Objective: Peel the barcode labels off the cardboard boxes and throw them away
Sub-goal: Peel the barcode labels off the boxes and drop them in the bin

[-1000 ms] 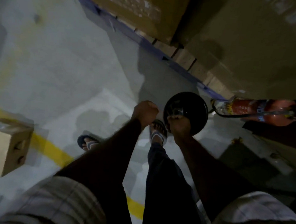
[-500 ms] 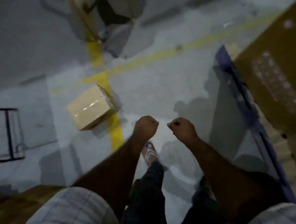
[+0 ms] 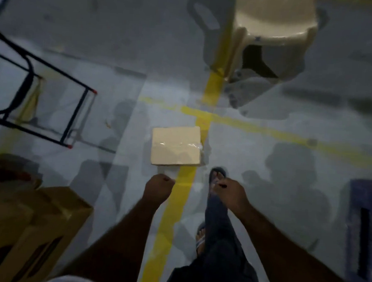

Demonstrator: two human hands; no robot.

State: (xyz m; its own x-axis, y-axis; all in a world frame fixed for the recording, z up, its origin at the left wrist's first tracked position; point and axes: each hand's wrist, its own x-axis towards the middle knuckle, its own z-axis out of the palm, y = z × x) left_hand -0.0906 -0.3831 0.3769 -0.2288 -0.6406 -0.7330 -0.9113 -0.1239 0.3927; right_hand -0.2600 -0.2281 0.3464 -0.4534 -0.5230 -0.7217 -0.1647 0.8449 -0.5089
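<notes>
A small pale cardboard box (image 3: 176, 146), sealed with clear tape, lies on the grey floor just ahead of me, beside a yellow floor line (image 3: 172, 213). No barcode label shows on its top face. My left hand (image 3: 157, 188) is curled into a fist a little below the box, apart from it, and holds nothing that I can see. My right hand (image 3: 229, 192) is also curled, to the right of the line and above my sandalled foot (image 3: 216, 177). A larger brown cardboard box (image 3: 36, 230) stands at the lower left.
A beige plastic stool (image 3: 272, 31) stands at the top, over the yellow line. A black metal frame (image 3: 53, 103) with red feet is on the left. A blue pallet edge (image 3: 363, 232) runs along the right. The view is blurred and dim.
My view has swung left, away from the black bin and the stacked boxes on the pallet. The small box now lies straight ahead. Both hands stay curled.
</notes>
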